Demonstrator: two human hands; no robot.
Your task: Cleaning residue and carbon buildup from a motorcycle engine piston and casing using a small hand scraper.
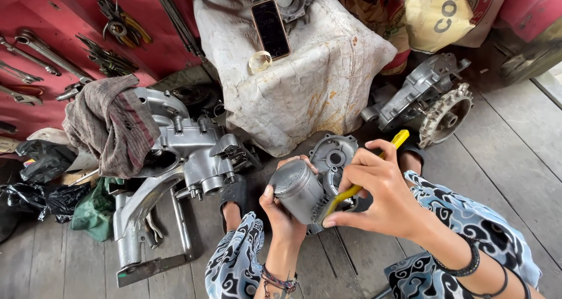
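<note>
I look down on a grey wooden plank floor (515, 158) before a red wall hung with wrenches (35, 56). At far left, black plastic bags (35, 182) lie crumpled; I cannot tell their contents. A striped rag (108, 123) drapes a silver engine casing (193, 147). My left hand (281, 208) wraps tight around a grey metal piston (297, 189), its long axis tilted, crown facing up-left. My right hand (380, 196) pinches a yellow toothbrush (366, 179), handle rising up-right, bristles against the piston's side.
</note>
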